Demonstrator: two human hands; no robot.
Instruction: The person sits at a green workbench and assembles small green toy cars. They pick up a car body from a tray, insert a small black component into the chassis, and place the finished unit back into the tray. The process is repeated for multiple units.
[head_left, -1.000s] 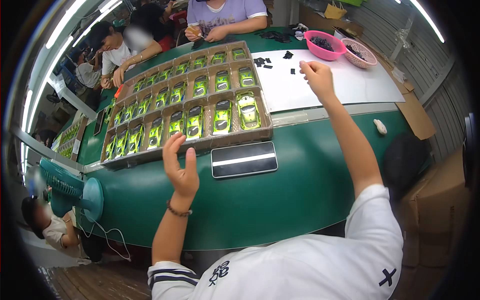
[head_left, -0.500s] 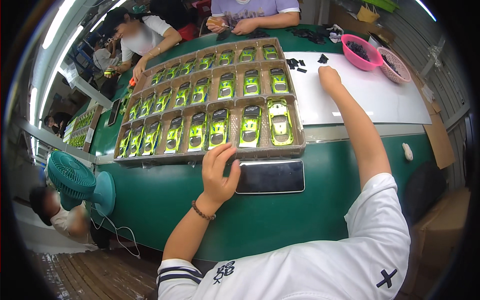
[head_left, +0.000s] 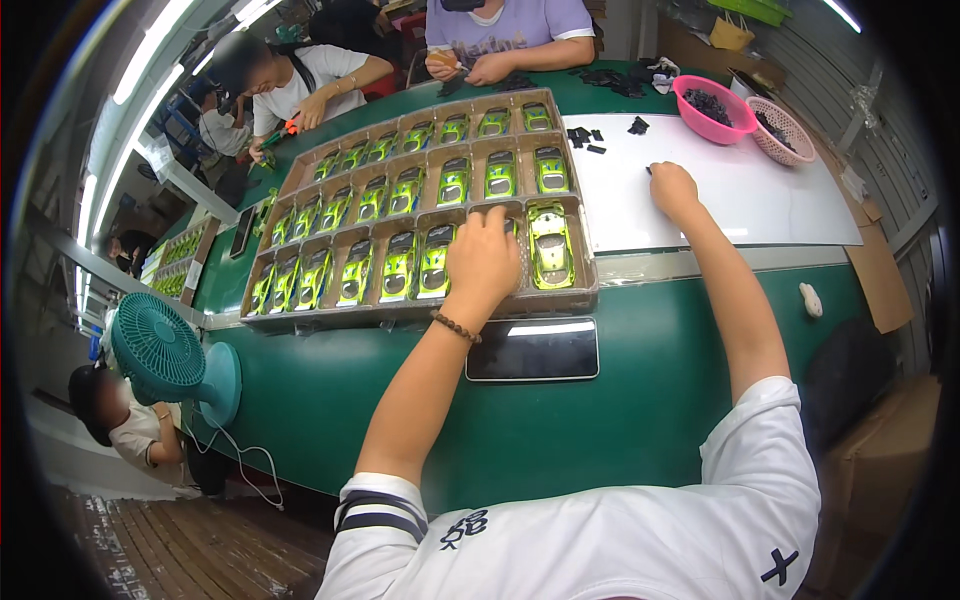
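A brown compartmented tray on the green table holds several lime-green toy car bodies. My left hand rests on the tray's near row, fingers curled over one car that it mostly hides. My right hand is closed on the white sheet to the tray's right, fingertips down on a small dark part; whether it grips the part is hidden.
A black phone lies at the table's near edge. Loose black parts, a pink basket and a lighter pink basket sit at the far right. A teal fan stands left. Other people work across the table.
My left hand rose from below the table edge and landed on the tray's near row. My right hand drew back nearer on the white sheet.
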